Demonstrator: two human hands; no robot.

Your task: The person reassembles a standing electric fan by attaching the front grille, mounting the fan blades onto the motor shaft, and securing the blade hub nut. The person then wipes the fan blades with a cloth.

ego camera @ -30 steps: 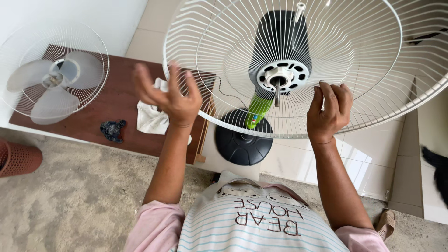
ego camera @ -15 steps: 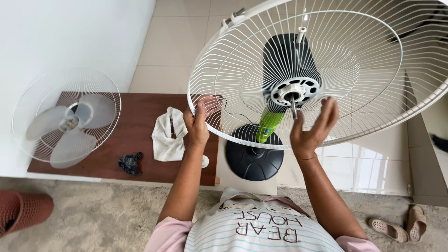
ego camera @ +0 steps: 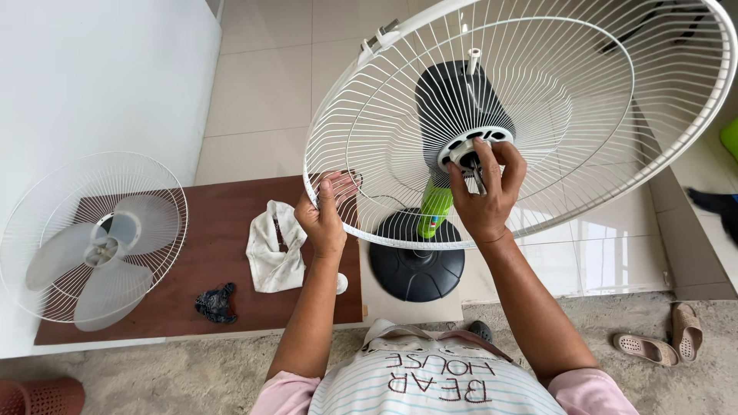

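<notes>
Steadying rear fan guard (ego camera: 584, 100), left hand (ego camera: 323, 219) clamped on rim; right hand (ego camera: 484, 196) pinched shut round motor shaft (ego camera: 474, 165), guessed for grip.

One camera only, worn on the person's head, looking steeply down past the chest, close over the raised hands and the white fan guard (ego camera: 492, 115), tiled floor (ego camera: 261, 84) and wooden board (ego camera: 223, 230) farther below
</notes>
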